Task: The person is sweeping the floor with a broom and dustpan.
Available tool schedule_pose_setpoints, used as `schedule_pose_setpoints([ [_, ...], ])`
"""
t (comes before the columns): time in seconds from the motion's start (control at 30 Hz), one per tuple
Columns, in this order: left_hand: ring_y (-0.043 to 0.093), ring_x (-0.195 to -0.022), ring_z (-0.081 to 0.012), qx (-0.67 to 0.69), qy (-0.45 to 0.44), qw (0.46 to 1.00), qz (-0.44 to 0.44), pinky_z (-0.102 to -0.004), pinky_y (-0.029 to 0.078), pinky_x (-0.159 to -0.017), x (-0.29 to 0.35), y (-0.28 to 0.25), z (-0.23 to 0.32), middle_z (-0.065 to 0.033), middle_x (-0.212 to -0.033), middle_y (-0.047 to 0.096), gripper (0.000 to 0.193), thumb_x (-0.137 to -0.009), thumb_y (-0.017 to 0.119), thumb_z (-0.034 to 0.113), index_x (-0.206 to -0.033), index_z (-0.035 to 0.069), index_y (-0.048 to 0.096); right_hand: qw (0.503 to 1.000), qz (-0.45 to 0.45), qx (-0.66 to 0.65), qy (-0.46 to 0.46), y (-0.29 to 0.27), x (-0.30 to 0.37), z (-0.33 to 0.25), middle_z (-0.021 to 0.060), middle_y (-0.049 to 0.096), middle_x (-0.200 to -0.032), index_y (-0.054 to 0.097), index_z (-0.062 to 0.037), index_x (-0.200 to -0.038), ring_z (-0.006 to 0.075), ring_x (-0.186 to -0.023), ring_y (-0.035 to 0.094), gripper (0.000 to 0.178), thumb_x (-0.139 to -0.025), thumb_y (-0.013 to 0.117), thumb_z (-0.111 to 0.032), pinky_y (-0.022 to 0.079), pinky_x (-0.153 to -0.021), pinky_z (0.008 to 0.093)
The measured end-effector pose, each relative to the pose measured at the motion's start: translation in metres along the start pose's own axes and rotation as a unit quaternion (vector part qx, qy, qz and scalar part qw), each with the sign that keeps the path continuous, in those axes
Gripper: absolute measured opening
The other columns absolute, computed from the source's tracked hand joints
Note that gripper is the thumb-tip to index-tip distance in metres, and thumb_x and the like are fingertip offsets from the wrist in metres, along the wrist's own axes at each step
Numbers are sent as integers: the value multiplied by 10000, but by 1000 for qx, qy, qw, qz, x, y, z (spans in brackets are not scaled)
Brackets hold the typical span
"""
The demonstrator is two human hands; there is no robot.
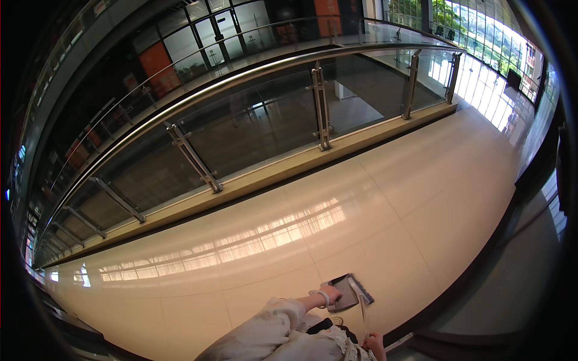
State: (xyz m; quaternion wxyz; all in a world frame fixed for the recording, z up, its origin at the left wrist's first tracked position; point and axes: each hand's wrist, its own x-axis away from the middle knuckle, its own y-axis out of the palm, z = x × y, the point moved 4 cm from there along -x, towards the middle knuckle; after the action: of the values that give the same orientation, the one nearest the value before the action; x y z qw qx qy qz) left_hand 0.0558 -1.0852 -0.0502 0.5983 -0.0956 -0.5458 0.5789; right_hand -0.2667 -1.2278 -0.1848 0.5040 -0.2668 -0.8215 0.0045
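A: Nearest first?
B: Right hand [374, 345] at the bottom edge, fingers clenched around a thin pale handle [363, 313]. Left hand [330, 295], band on its wrist, rests on a grey dustpan [344, 292]; can't tell if its fingers grip.
A: Dustpan where?
B: On the glossy cream floor [373, 210], just ahead of the person.
A: Beyond?
B: Glass railing [319, 108] with steel posts, atrium behind.

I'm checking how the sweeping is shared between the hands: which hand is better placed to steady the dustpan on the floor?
Probably the left hand: it reaches out and rests on the grey dustpan on the shiny cream floor. The right hand sits back near the body, gripping a thin pale handle.
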Motion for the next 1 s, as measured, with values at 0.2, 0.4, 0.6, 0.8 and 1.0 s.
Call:
schedule_pose_setpoints([
  [0.2,614,-846,-289,24,26,999,18,-406,487,-694,-17,-17,14,-92,-853,646,217,-633,641,198,-846,157,637,985,-35,-131,-102,-34,186,-82,53,577,-644,647,-31,-861,118,-522,536,149,-822,597,-165,410,-430,219],
  [0.4,622,-803,-275,-76,133,987,-57,-388,495,-670,-41,-18,51,-52,-851,651,280,-663,644,228,-940,195,622,957,1,-290,-21,-79,145,-8,50,546,-667,567,-25,-949,119,-504,514,197,-818,595,-169,436,-454,260],
  [0.6,620,-846,-296,-97,157,981,-60,-403,501,-685,-63,-7,80,-93,-883,648,279,-699,603,229,-975,195,636,909,-22,-385,-156,-86,125,-66,44,518,-625,529,-31,-970,146,-479,509,274,-774,622,-198,423,-423,275],
  [0.8,612,-875,-323,-91,204,970,-92,-426,496,-714,-85,13,94,-117,-909,644,244,-734,539,163,-959,158,635,940,-12,-328,-93,-52,90,-112,67,501,-598,498,-33,-986,159,-440,492,244,-750,556,-56,378,-366,284],
  [1.0,630,-834,-321,-73,205,974,-62,-428,512,-694,-104,-26,89,-145,-876,647,189,-760,521,192,-886,130,648,930,71,-344,106,-3,152,-40,90,484,-572,467,-35,-1002,172,-400,476,302,-726,491,87,332,-308,293],
])
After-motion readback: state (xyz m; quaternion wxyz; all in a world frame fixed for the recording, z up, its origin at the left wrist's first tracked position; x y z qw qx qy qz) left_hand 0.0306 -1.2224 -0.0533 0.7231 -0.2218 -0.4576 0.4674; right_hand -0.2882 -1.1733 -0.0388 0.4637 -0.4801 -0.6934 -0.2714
